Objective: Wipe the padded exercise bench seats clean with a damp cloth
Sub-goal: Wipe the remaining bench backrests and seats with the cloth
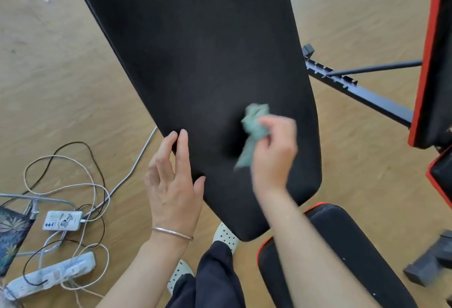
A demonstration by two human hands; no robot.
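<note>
a wooden floor (61, 63) in a pale tan ran under everything, and a long black back pad (195, 50) slanted across the middle of the view, its rounded lower end near a shorter seat pad (342, 246) edged in red. a notched metal rail (354, 87) of the frame showed to the right of the back pad, and beyond it stood a second bench (437, 63) with red trim, cut off by the right border. at lower left lay a tangle of cables (73, 185), a small white box (62, 220) and a white power strip (49, 276). a grey object (430, 266) at lower right was too blurred to name, and the top of the back pad ran out of view. below, dark trousers (215, 271) and a white perforated shoe (225, 235) showed. the left hand (171, 185), with a thin bracelet (171, 232) at the wrist, lay loosely spread on the pad's left edge with fairly straight fingers, holding nothing. the right hand (274, 156) was smeared by blur; its curled fingers pinched a crumpled pale green cloth (254, 124), which bunched out past the fingertips toward the upper left and trailed down beside the palm, over the lower part of the back pad; whether it pressed on the pad could not be told.
</note>
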